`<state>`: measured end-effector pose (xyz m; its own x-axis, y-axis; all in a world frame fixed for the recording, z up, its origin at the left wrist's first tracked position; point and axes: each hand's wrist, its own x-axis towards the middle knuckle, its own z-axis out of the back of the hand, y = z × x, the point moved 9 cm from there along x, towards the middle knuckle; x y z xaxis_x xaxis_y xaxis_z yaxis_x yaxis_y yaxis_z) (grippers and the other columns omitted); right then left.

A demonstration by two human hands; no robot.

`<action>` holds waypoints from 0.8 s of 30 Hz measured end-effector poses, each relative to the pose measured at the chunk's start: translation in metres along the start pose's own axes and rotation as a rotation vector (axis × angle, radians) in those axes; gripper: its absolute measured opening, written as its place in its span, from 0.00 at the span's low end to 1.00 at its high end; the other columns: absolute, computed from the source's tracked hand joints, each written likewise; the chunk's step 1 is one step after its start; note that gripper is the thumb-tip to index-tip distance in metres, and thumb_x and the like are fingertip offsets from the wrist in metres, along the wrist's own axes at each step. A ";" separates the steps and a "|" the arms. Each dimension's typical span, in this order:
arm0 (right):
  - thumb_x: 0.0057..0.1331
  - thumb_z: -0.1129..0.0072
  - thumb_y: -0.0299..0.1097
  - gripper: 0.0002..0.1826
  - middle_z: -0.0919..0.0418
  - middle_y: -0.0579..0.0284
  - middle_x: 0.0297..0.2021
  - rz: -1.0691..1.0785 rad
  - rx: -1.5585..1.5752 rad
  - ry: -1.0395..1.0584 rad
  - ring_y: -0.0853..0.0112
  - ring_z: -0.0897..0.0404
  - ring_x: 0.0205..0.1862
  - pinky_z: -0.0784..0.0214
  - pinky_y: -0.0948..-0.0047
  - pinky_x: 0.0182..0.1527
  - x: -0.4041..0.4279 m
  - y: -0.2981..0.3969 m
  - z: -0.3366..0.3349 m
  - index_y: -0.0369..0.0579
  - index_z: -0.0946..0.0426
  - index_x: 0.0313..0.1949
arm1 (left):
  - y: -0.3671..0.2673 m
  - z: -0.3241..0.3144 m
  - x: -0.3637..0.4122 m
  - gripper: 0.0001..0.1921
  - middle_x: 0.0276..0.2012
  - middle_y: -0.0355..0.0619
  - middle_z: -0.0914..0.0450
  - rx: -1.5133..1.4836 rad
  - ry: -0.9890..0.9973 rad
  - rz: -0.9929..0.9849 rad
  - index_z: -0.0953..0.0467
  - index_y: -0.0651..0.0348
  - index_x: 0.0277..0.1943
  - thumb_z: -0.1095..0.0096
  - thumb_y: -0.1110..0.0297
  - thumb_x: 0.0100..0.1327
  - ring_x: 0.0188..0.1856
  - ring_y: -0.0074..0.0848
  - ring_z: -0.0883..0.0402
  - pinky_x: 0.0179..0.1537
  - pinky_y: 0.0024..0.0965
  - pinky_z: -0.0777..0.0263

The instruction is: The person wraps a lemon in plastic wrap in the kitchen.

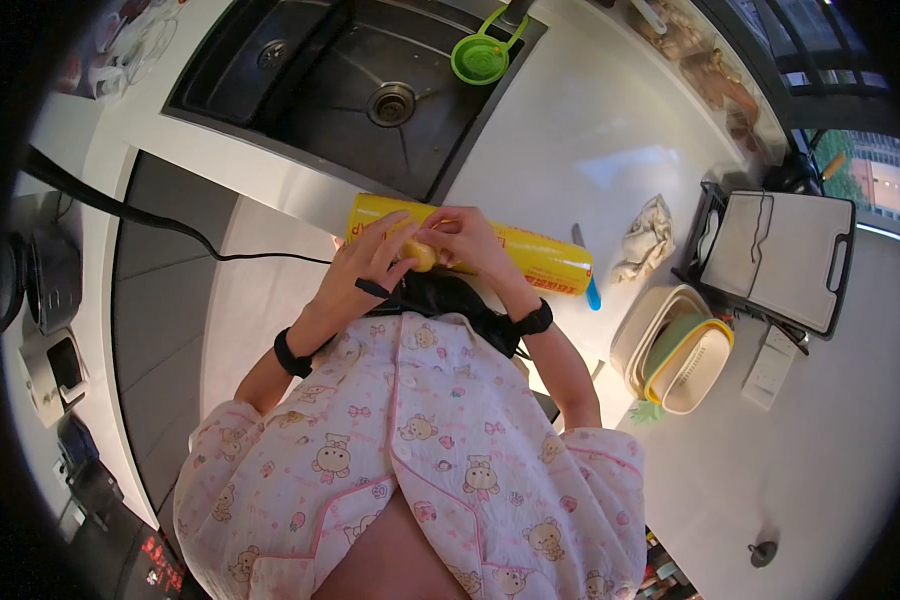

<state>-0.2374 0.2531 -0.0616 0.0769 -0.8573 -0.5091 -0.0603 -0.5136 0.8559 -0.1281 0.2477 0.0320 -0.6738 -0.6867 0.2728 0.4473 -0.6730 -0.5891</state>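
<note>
A small yellowish roundish item, whose exact kind I cannot tell, is held between my two hands. The fingers of my left hand close on it from the left. My right hand pinches at its upper right side with thumb and forefinger. Behind and beneath the hands lies a long yellow roll of cling film with red writing, across the counter's front edge. A knife with a blue handle lies at the roll's right end, its blade pointing away from me. Black wristbands are on both wrists.
A black double sink lies ahead, with a green strainer at its right corner. To the right are a crumpled cloth, nested plastic baskets and a rack with a white cutting board. A black cable crosses at left.
</note>
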 end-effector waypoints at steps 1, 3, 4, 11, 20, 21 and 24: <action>0.53 0.42 0.30 0.09 0.29 0.62 0.15 0.002 0.007 0.004 0.81 0.34 0.14 0.44 0.83 0.15 0.000 -0.003 0.000 0.36 0.29 0.28 | 0.001 0.003 0.001 0.13 0.44 0.46 0.30 -0.009 -0.018 0.029 0.29 0.61 0.41 0.43 0.73 0.50 0.45 0.35 0.29 0.43 0.32 0.33; 0.53 0.43 0.30 0.09 0.29 0.62 0.15 0.003 0.013 -0.003 0.80 0.34 0.14 0.44 0.83 0.15 0.002 -0.008 0.002 0.36 0.29 0.28 | -0.009 0.000 0.003 0.14 0.44 0.47 0.30 0.036 0.041 -0.158 0.30 0.62 0.42 0.44 0.73 0.50 0.46 0.35 0.29 0.44 0.31 0.33; 0.54 0.46 0.28 0.06 0.29 0.63 0.15 -0.007 0.035 0.021 0.81 0.34 0.14 0.43 0.84 0.16 0.004 -0.011 0.000 0.37 0.29 0.28 | -0.021 -0.006 0.000 0.14 0.45 0.48 0.30 0.082 0.095 -0.339 0.31 0.63 0.43 0.45 0.74 0.50 0.47 0.35 0.30 0.45 0.31 0.33; 0.53 0.55 0.22 0.06 0.30 0.61 0.15 -0.070 0.034 0.020 0.80 0.32 0.15 0.41 0.85 0.17 0.017 -0.016 0.003 0.36 0.29 0.30 | -0.012 -0.029 0.009 0.23 0.51 0.51 0.36 -0.013 0.478 -0.348 0.37 0.67 0.49 0.53 0.82 0.46 0.52 0.36 0.35 0.51 0.32 0.38; 0.52 0.57 0.22 0.09 0.28 0.57 0.17 -0.103 -0.004 0.092 0.76 0.29 0.17 0.36 0.81 0.21 0.033 -0.013 0.006 0.36 0.30 0.32 | -0.005 -0.052 0.016 0.22 0.47 0.47 0.35 0.309 0.393 -0.539 0.37 0.66 0.48 0.45 0.72 0.47 0.48 0.34 0.33 0.44 0.30 0.33; 0.52 0.57 0.22 0.09 0.28 0.57 0.17 -0.100 0.000 0.087 0.76 0.29 0.17 0.36 0.81 0.21 0.031 -0.015 0.007 0.36 0.30 0.32 | -0.005 -0.053 0.016 0.21 0.45 0.46 0.34 0.337 0.405 -0.564 0.36 0.65 0.47 0.45 0.71 0.48 0.47 0.33 0.32 0.42 0.30 0.32; 0.53 0.51 0.26 0.08 0.26 0.53 0.26 0.668 -0.638 -0.453 0.64 0.26 0.28 0.34 0.71 0.34 -0.012 0.062 0.033 0.40 0.29 0.34 | 0.015 -0.060 0.020 0.19 0.41 0.47 0.33 0.198 0.494 -0.405 0.34 0.64 0.44 0.43 0.70 0.47 0.43 0.33 0.30 0.40 0.32 0.31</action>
<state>-0.2746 0.2304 -0.0055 -0.1689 -0.9620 0.2147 0.5967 0.0736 0.7991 -0.1703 0.2404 -0.0166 -0.9803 -0.1945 0.0348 0.1703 -0.9212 -0.3499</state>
